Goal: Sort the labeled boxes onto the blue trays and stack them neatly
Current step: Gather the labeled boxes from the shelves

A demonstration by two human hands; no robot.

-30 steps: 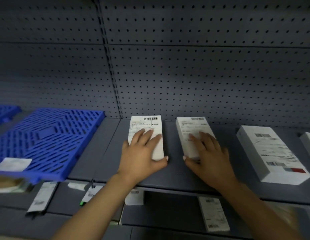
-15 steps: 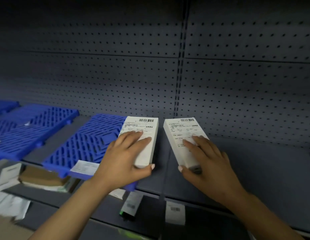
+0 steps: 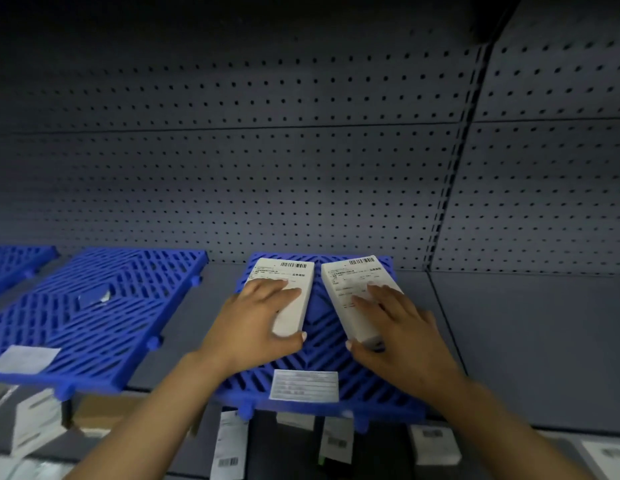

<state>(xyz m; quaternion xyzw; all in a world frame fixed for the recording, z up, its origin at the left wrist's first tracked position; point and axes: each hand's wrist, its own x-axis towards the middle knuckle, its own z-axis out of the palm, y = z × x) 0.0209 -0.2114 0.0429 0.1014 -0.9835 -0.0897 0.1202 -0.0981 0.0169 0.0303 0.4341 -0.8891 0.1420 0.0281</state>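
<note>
Labeled boxes: two white ones, both over the centre blue tray (image 3: 322, 348) on the grey shelf (image 3: 530, 341). Nearest the camera, paper tags (image 3: 229, 448) hang off the shelf's front edge with barcodes; print too small to read. A white label (image 3: 304, 385) sits at the tray's near edge, text blurred.

Left hand (image 3: 256, 323) grips the left box (image 3: 287, 292), fingers over the top, thumb curled round its near end. Right hand (image 3: 402, 337) grips the right box (image 3: 357, 299) the same way. Whether the boxes touch the tray or hang just above it cannot be told. The boxes lie side by side, a narrow gap between them, long axes running front to back. Each carries a shipping label with a barcode at its far end; characters unreadable.

Left of it, a second blue tray (image 3: 104, 306) with a white slip (image 3: 24, 358) at its near corner; a third tray (image 3: 14, 265) at the far left edge. Bare shelf to the right of the centre tray. Behind: grey pegboard wall (image 3: 267, 168), dim light.
</note>
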